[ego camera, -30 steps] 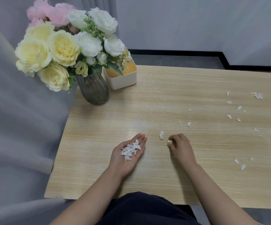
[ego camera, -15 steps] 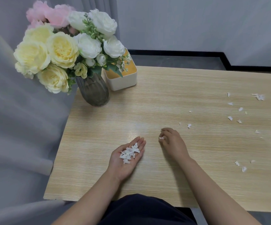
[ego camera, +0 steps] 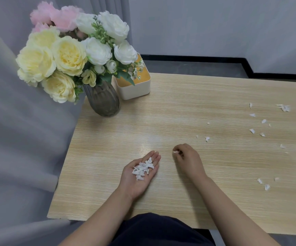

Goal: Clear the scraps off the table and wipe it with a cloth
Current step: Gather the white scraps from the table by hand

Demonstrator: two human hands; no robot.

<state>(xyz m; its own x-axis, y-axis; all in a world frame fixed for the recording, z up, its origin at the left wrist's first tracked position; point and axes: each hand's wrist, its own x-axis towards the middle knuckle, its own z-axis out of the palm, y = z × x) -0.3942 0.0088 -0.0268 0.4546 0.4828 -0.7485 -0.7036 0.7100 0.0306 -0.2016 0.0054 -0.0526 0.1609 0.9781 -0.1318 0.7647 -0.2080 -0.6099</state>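
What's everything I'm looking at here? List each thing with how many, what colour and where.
table: one, light wood, fills the middle of the view
loose scraps: many, white, scattered over the table's right part
vase: one, dark glass, far left corner of the table
flowers: one bunch, yellow, white and pink, in the vase
box: one, cream with an orange top, right beside the vase
curtain: one, grey, left of the table
left hand: open, palm up over the table's near part
pile of scraps: one, white, on the left palm
right hand: fingers curled, pinching one white scrap
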